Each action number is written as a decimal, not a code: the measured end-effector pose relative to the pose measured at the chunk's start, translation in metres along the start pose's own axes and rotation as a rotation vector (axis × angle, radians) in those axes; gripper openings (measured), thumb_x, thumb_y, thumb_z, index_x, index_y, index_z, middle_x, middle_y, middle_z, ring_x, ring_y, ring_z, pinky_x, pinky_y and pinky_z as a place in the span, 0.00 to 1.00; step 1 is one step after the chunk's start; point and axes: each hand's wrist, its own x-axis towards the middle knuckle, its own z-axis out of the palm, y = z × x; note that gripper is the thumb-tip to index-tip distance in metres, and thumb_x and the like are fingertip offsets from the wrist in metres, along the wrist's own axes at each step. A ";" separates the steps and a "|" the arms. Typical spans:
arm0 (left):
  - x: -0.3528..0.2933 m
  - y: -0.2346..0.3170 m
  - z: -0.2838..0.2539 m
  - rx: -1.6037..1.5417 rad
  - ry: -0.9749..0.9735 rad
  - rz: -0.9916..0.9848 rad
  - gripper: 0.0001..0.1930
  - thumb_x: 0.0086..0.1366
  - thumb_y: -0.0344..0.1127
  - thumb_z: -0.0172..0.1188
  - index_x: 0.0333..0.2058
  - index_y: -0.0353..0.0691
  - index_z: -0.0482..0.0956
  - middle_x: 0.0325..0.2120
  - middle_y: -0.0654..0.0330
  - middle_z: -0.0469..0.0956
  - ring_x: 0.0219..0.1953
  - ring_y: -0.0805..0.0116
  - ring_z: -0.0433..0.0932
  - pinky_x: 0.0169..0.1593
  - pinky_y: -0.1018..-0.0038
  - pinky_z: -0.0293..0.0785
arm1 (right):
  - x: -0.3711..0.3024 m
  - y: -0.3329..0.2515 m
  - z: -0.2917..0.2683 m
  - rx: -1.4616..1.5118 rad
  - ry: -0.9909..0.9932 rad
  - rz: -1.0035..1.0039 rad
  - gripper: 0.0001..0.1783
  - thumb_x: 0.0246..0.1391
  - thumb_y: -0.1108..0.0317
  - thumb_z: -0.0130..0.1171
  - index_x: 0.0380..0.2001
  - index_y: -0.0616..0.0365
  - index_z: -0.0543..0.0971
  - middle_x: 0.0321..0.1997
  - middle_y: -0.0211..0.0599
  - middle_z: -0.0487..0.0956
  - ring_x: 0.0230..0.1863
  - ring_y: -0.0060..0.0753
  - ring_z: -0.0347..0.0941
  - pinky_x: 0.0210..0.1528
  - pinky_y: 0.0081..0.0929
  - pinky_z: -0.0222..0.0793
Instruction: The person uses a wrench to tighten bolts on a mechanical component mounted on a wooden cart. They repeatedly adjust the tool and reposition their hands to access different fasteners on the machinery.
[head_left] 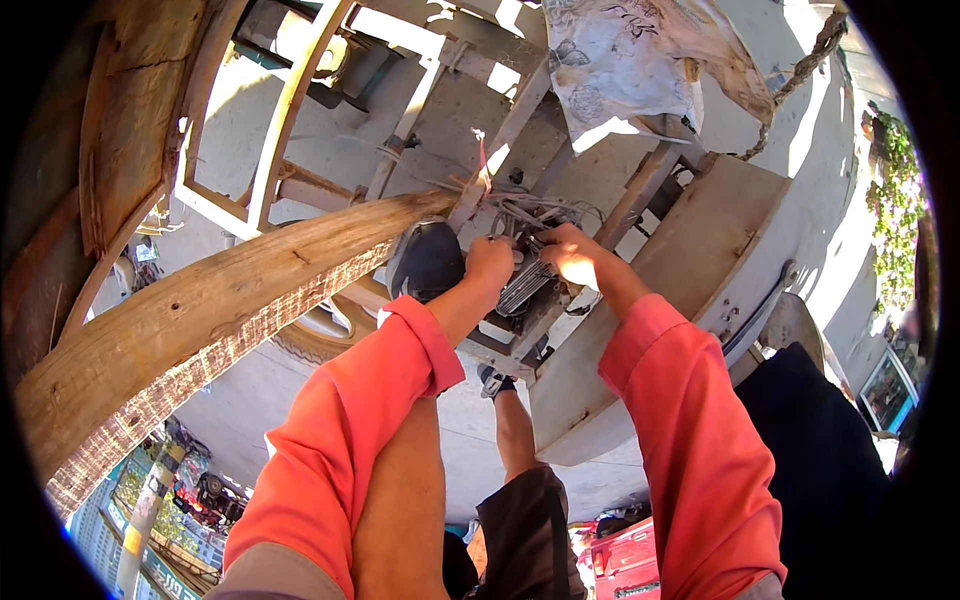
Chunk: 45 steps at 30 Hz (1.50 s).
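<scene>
Both bare hands meet over a ribbed grey motor-like unit [524,288] in the middle of the view, seated low within a wood-and-metal frame [508,128]. The left hand [490,260] is curled nearly closed at the unit's upper left, its fingertips mostly hidden, so I cannot tell whether it grips a wire or just the edge. The right hand [570,254] is part-closed on the other side, thumb and fingers drawn together near the unit's top end; anything pinched there is too small to make out. A loose tangle of wires [545,208] lies just beyond the fingers, so the step in hand looks like work on the wiring or a small fitting there. The next move probably calls for one hand steadying the part while the other works finely, keeping stray strands clear. Close beside the left hand is a dark rounded object [426,260], and a long timber beam [230,268] runs off leftward; a pale board [722,225] stands to the right. Farther out, a printed white sack [625,65] drapes over the frame, its contents, if any, unseen; a red box-like thing [625,562] near the lower edge hides its inside too.
</scene>
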 end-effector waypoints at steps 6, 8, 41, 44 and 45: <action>-0.005 0.001 0.004 0.017 -0.099 0.008 0.09 0.66 0.29 0.50 0.37 0.32 0.78 0.25 0.62 0.76 0.22 0.75 0.68 0.26 0.76 0.64 | -0.004 -0.008 -0.010 0.262 -0.085 0.187 0.17 0.50 0.72 0.51 0.45 0.63 0.76 0.18 0.28 0.67 0.18 0.22 0.61 0.18 0.27 0.56; -0.005 -0.001 0.004 -0.062 -0.139 0.002 0.08 0.65 0.27 0.51 0.37 0.32 0.79 0.25 0.62 0.77 0.22 0.76 0.69 0.25 0.77 0.64 | -0.010 -0.017 -0.014 0.458 -0.145 0.330 0.18 0.52 0.72 0.51 0.48 0.60 0.75 0.17 0.23 0.63 0.16 0.18 0.57 0.14 0.22 0.50; -0.007 0.007 0.011 -0.047 -0.104 0.089 0.07 0.58 0.29 0.61 0.35 0.33 0.79 0.23 0.62 0.76 0.17 0.78 0.67 0.19 0.78 0.60 | 0.009 0.020 -0.009 -0.241 0.268 -0.036 0.10 0.54 0.68 0.50 0.30 0.65 0.76 0.22 0.49 0.76 0.22 0.47 0.72 0.25 0.41 0.67; -0.008 0.008 0.010 -0.023 -0.095 0.086 0.08 0.58 0.30 0.61 0.36 0.34 0.80 0.23 0.62 0.76 0.16 0.79 0.65 0.18 0.79 0.58 | -0.011 -0.001 0.007 -0.379 0.507 -0.163 0.09 0.50 0.68 0.53 0.30 0.63 0.77 0.28 0.58 0.77 0.31 0.61 0.74 0.33 0.49 0.69; -0.007 0.007 0.010 -0.018 -0.102 0.087 0.08 0.58 0.30 0.61 0.36 0.34 0.80 0.22 0.63 0.75 0.16 0.79 0.65 0.18 0.79 0.58 | -0.017 -0.004 0.015 -0.350 0.584 -0.174 0.08 0.49 0.69 0.54 0.30 0.63 0.77 0.28 0.58 0.77 0.32 0.62 0.74 0.34 0.49 0.70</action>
